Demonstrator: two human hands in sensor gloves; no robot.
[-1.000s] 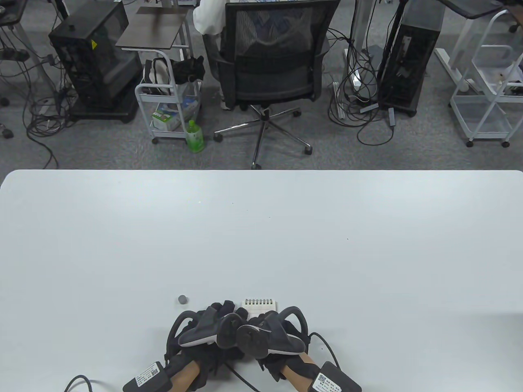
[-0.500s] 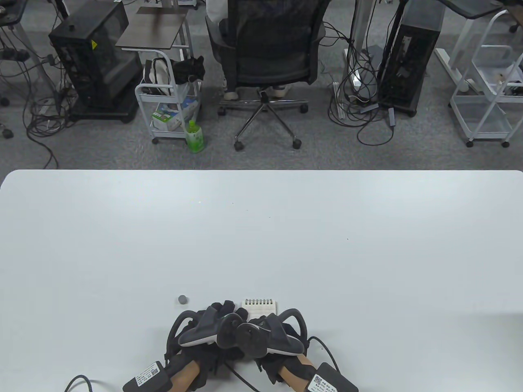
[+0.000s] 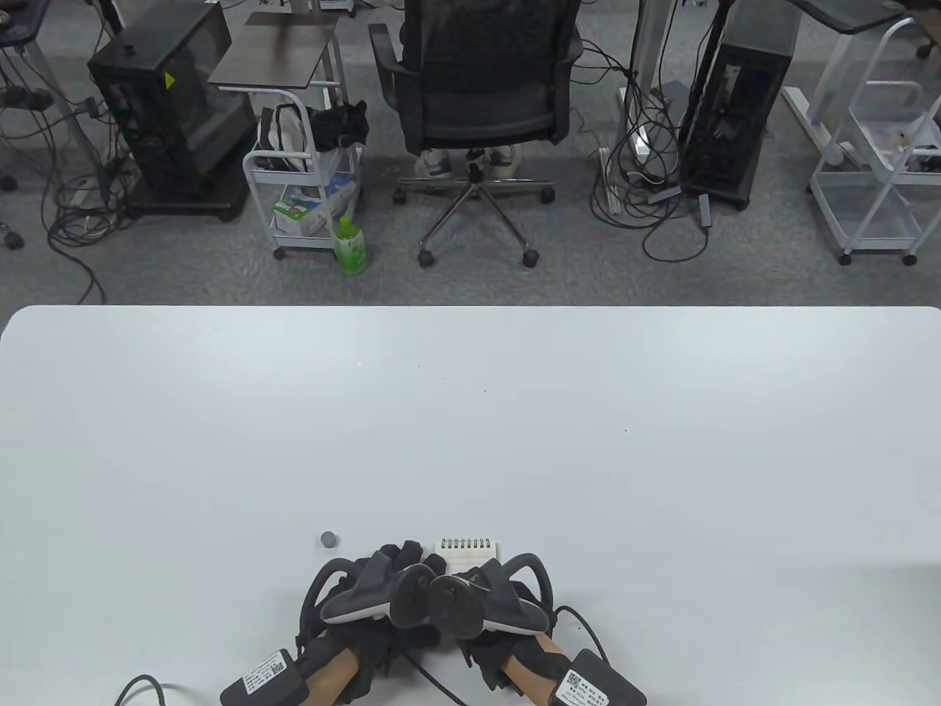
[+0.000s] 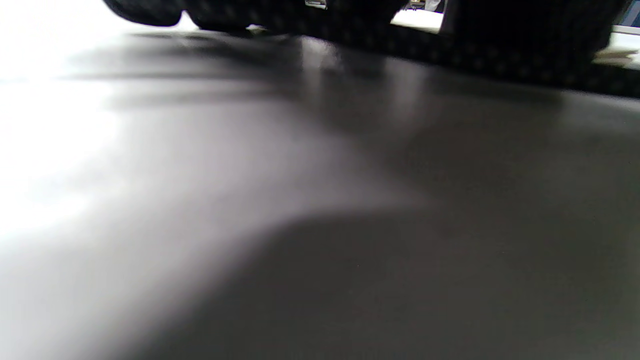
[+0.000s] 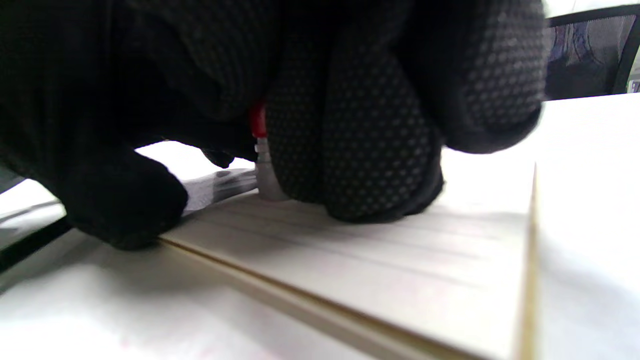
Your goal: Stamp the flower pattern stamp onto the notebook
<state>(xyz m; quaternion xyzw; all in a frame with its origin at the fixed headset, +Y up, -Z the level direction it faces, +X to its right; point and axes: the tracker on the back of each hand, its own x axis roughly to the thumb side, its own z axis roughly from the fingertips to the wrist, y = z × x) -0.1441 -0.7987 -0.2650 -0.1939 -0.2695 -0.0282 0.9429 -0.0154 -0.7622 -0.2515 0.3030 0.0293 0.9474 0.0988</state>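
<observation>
A small spiral-bound notebook (image 3: pixel 470 550) lies open near the table's front edge. My right hand (image 3: pixel 489 572) is over its near part. In the right wrist view the right hand (image 5: pixel 280 170) grips a small stamp (image 5: pixel 260 150) with a red and grey body, held upright with its base down on the lined page (image 5: pixel 390 280). My left hand (image 3: pixel 403 557) lies beside the notebook's left edge, fingers stretched forward. In the left wrist view its fingers (image 4: pixel 350 20) lie flat and low on the table. The trackers hide where the stamp meets the page in the table view.
A small grey cap (image 3: pixel 328 539) stands on the white table (image 3: pixel 514 426) left of my left hand. Beyond the far edge are an office chair (image 3: pixel 481 81), a white cart (image 3: pixel 305 184) and a green bottle (image 3: pixel 351 246) on the floor.
Both hands stay in place on the notebook; the right wrist has shifted slightly left. The office chair behind the table has rolled away and turned.
</observation>
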